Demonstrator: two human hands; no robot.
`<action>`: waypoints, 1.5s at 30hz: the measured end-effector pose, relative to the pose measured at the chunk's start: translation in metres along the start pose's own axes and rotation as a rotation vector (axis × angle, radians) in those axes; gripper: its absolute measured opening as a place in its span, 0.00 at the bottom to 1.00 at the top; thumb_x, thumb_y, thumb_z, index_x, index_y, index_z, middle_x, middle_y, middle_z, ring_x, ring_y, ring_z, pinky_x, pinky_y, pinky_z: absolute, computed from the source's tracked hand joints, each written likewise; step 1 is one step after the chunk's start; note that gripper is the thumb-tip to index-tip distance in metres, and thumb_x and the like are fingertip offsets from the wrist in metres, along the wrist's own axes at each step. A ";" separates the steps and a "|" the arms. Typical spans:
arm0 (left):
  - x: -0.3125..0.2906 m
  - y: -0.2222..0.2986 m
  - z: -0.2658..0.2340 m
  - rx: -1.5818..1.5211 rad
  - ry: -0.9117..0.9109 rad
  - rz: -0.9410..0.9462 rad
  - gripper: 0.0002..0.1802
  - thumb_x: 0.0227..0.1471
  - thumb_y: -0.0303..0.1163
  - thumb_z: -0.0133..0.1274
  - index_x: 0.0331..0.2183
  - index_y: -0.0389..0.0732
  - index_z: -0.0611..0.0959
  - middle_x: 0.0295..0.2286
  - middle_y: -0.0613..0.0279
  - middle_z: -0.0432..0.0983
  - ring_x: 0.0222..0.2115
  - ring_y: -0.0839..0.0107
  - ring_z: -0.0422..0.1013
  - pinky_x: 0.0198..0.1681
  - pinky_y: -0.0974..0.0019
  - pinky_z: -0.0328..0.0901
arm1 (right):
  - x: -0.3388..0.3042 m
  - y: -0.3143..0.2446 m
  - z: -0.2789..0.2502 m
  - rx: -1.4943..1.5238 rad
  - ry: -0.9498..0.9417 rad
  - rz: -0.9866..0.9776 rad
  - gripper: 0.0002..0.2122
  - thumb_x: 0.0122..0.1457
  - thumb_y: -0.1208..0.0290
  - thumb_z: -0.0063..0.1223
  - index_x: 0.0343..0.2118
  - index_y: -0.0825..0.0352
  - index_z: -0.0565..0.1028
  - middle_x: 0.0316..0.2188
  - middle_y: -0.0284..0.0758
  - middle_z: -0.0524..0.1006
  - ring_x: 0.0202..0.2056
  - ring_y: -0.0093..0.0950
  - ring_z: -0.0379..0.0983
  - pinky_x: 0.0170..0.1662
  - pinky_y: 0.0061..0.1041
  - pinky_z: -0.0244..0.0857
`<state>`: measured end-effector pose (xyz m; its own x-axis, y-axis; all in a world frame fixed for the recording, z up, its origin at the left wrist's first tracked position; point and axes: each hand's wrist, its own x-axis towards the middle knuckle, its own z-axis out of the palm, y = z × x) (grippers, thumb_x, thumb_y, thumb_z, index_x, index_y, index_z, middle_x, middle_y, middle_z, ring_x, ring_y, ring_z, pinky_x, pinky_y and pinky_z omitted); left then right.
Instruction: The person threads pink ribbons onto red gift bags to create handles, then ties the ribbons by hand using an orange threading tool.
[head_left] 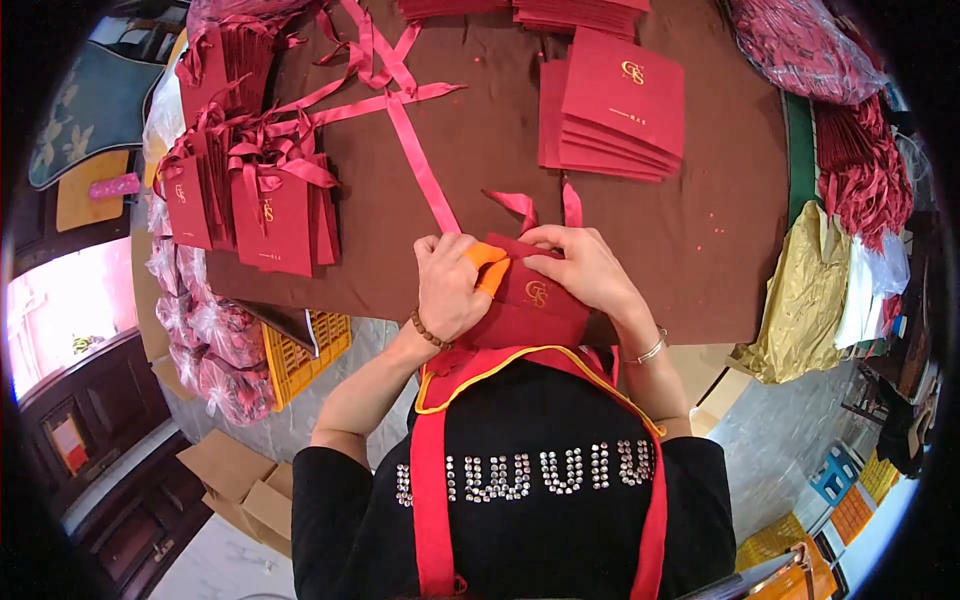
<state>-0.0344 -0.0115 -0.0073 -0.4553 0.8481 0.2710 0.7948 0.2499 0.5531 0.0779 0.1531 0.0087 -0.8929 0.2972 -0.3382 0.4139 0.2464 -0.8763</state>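
At table (690, 280) edge; red bag (540, 305) between left hand (448, 285), right hand (590, 268)

My hands: 2, left hand (447, 288) plus right hand (590, 270)
Orange finger covers (489, 279) on me: 2
Red bag (545, 296) in my grip: at least 1, layers overlap
My wristwear: 1 beaded bracelet (430, 334), 1 bangle (651, 349)
Flat red stacks (625, 95): 3, can't count pieces
Ribboned bags (275, 228): several, overlapping
Gold plastic sack (800, 300): 1
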 end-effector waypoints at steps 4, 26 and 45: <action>0.001 0.002 0.001 0.015 0.003 -0.014 0.07 0.37 0.30 0.59 0.25 0.44 0.79 0.23 0.65 0.70 0.29 0.66 0.65 0.37 0.60 0.53 | -0.001 0.001 0.001 0.006 0.012 0.004 0.14 0.50 0.71 0.55 0.40 0.70 0.75 0.34 0.44 0.78 0.38 0.35 0.76 0.40 0.28 0.67; 0.031 0.014 -0.036 0.125 -0.167 0.116 0.06 0.44 0.37 0.54 0.27 0.47 0.80 0.26 0.69 0.71 0.33 0.71 0.66 0.40 0.58 0.52 | -0.012 -0.004 0.009 0.012 0.031 -0.082 0.12 0.50 0.69 0.55 0.39 0.65 0.76 0.33 0.43 0.78 0.37 0.36 0.76 0.40 0.29 0.68; 0.093 -0.067 -0.045 -0.422 -1.203 0.108 0.12 0.50 0.35 0.52 0.30 0.34 0.77 0.30 0.59 0.73 0.33 0.71 0.68 0.40 0.67 0.63 | -0.008 -0.035 0.054 -0.515 0.265 -0.390 0.11 0.47 0.57 0.57 0.25 0.59 0.73 0.21 0.32 0.74 0.29 0.31 0.72 0.33 0.35 0.57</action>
<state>-0.1484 0.0294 0.0165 0.4274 0.7962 -0.4281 0.5156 0.1743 0.8389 0.0608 0.0926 0.0231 -0.9472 0.2970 0.1209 0.1613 0.7673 -0.6206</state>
